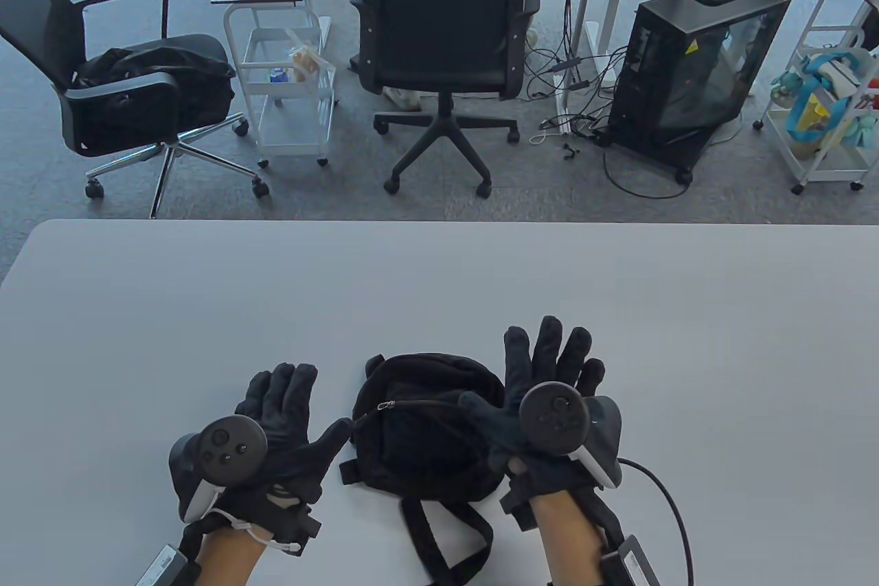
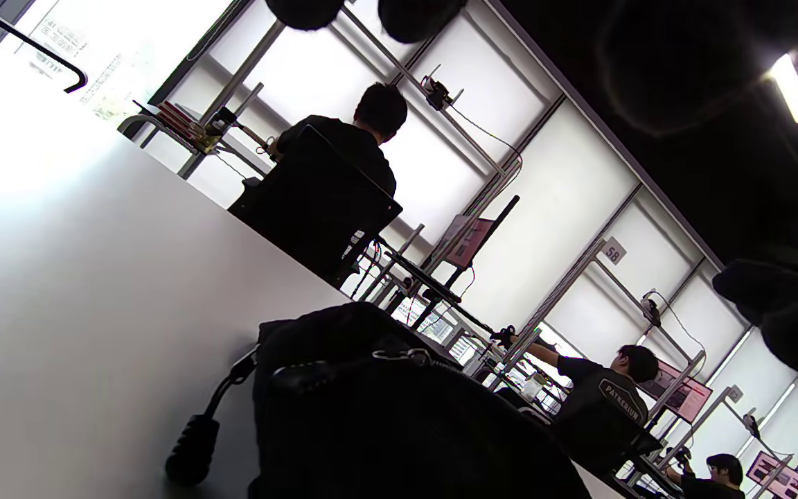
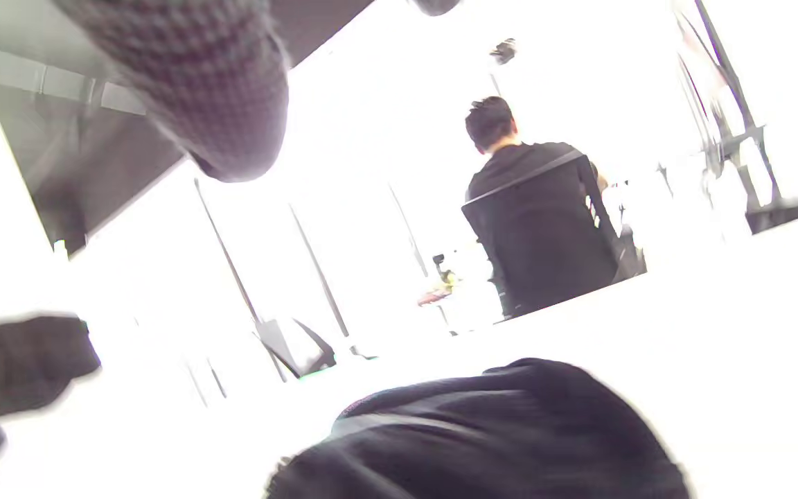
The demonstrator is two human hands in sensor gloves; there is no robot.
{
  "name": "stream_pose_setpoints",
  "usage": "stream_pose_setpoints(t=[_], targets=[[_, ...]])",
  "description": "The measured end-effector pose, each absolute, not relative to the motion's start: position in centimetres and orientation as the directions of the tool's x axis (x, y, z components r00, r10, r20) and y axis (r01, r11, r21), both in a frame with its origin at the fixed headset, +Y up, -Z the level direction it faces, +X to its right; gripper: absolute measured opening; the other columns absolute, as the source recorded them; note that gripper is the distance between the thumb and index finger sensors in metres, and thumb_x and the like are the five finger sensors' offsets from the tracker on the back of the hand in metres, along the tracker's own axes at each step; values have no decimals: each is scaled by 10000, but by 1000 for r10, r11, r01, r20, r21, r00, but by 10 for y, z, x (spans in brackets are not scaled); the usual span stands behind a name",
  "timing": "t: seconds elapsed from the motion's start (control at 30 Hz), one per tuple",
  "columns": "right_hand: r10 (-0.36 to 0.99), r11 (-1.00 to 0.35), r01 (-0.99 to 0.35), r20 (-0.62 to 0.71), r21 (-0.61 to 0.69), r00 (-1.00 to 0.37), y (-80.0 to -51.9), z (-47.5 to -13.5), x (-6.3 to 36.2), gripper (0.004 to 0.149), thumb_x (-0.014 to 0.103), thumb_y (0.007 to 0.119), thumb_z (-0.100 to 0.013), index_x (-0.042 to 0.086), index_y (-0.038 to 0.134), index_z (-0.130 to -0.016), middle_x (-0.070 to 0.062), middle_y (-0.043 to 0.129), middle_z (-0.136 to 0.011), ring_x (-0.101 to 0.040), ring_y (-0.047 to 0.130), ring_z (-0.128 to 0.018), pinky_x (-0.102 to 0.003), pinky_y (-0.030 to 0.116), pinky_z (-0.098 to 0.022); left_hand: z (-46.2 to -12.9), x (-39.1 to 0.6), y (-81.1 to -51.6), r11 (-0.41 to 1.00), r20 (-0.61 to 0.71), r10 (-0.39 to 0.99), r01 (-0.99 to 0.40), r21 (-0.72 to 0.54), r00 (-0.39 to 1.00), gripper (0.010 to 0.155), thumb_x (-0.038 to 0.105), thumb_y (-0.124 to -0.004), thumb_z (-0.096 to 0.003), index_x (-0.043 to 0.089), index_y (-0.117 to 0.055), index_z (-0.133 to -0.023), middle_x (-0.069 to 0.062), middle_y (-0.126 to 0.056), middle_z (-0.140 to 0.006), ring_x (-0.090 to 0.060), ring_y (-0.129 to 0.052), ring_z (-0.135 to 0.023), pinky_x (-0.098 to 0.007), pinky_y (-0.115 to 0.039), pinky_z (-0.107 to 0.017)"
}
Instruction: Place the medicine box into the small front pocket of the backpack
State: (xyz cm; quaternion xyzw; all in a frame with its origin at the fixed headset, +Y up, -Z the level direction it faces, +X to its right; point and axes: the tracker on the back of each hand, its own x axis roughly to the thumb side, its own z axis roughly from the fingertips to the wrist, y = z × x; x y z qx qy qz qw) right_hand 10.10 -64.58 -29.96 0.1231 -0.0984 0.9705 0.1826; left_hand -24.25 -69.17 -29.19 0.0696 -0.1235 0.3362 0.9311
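A small black backpack (image 1: 419, 424) lies on the white table (image 1: 439, 284) near its front edge, straps trailing toward me. It also shows in the left wrist view (image 2: 399, 430) and in the right wrist view (image 3: 489, 443). A zipper line with a pull (image 1: 386, 406) runs across its top. My left hand (image 1: 288, 421) lies open just left of the backpack, fingers spread, holding nothing. My right hand (image 1: 542, 373) is open at the backpack's right side, fingers spread, thumb over the bag's edge. No medicine box is visible in any view.
Beyond the table's far edge stand two office chairs (image 1: 439, 29), a white cart (image 1: 288, 84), a computer tower (image 1: 693, 71) and floor cables. A cable (image 1: 669, 497) runs from my right wrist across the table.
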Motion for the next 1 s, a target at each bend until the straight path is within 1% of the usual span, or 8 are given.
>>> stream_pose_setpoints(t=[0.03,0.13,0.2,0.23,0.33,0.47,0.67,1.0], targets=[[263,-923,-330,304,-198,-916,-650,-295,100,1034,587,813,-526,5,215,-1137,-374,-50,-1039,-641,-155,-834,-752,-23,-484,-290,-241,-691,776,275,598,-630,37,753,948,729,-748,-510,144,-380,-1159,-322,-316,-1194,-675,-214,-1018,-816,-270,-585],[282,-871,-392,353,-297,-892,-675,-290,103,985,564,818,-513,9,289,-1131,-370,4,-1052,-638,-114,-859,-749,-16,-492,-287,-236,-693,790,276,585,-612,18,763,950,724,-742,-513,147,-352,-1160,-322,-251,-1192,-661,-162,-1018,-812,-254,-588],[352,-864,-444,344,-237,-870,-685,-291,105,962,576,790,-519,-18,332,-1121,-394,63,-1048,-654,-51,-865,-754,21,-491,-286,-232,-694,800,280,572,-599,16,771,946,717,-743,-514,142,-358,-1159,-325,-257,-1190,-653,-165,-1021,-808,-258,-590],[400,-868,-470,336,-159,-853,-688,-291,104,957,565,769,-539,-21,285,-1121,-377,13,-1047,-641,-95,-865,-748,-10,-496,-285,-230,-696,804,284,568,-595,11,773,943,714,-745,-513,142,-362,-1158,-324,-261,-1189,-652,-167,-1022,-807,-258,-592],[398,-857,-479,345,-191,-850,-692,-290,103,922,576,736,-545,-33,339,-1111,-389,100,-1058,-665,23,-894,-764,78,-516,-285,-223,-701,819,285,550,-574,0,785,927,695,-752,-516,135,-382,-1155,-331,-281,-1185,-649,-183,-1023,-803,-265,-595],[458,-826,-537,353,-172,-816,-693,-290,98,897,568,727,-548,-42,375,-1103,-388,152,-1068,-671,85,-912,-768,116,-533,-287,-220,-707,818,288,550,-575,2,784,903,672,-761,-514,129,-414,-1147,-332,-321,-1180,-646,-222,-1025,-800,-280,-595],[460,-827,-541,368,-155,-808,-694,-290,96,864,562,729,-547,-46,446,-1092,-388,240,-1078,-680,188,-931,-775,179,-549,-289,-223,-710,799,270,578,-601,2,770,872,638,-772,-517,112,-456,-1136,-337,-366,-1172,-648,-261,-1021,-797,-295,-596],[465,-839,-530,340,-126,-817,-702,-296,96,858,565,725,-546,-46,461,-1087,-383,290,-1083,-685,267,-941,-782,242,-565,-288,-222,-710,796,272,584,-606,-8,764,844,615,-775,-519,100,-493,-1125,-340,-421,-1162,-648,-308,-1019,-794,-323,-597]])
